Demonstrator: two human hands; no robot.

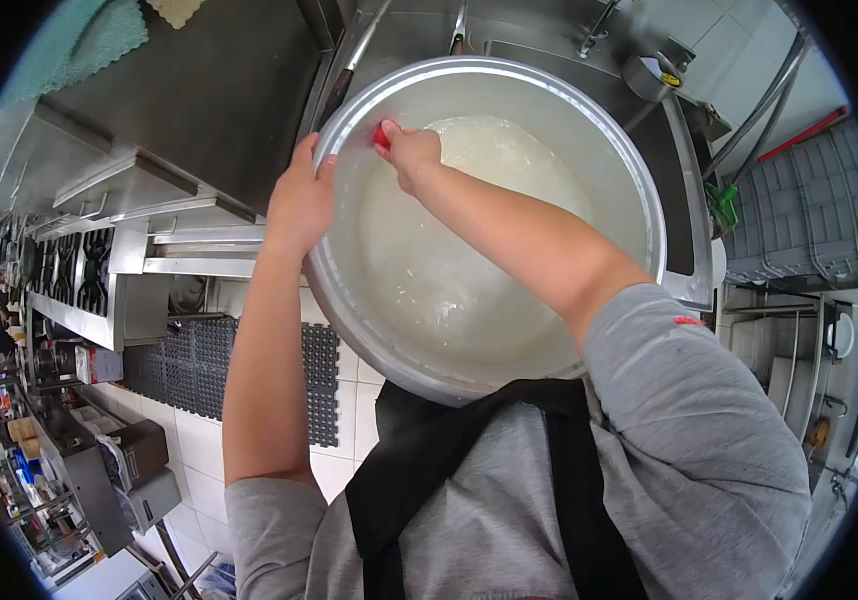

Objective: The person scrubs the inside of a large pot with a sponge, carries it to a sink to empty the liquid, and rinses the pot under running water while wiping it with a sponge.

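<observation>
"What are the 2 hands doing?"
"The left hand (304,200) grasps the rim of the big metal pot (655,220). The right hand (417,158) is inside, clenched on a red thing (383,135) near the wall."
"And the pot?"
"Right before the black apron (399,470), with cloudy liquid (429,270) inside"

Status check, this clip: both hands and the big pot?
Left hand gripping pot rim. Right hand pinching red item near inner wall. Cloudy liquid inside; right forearm crosses the opening.
</observation>
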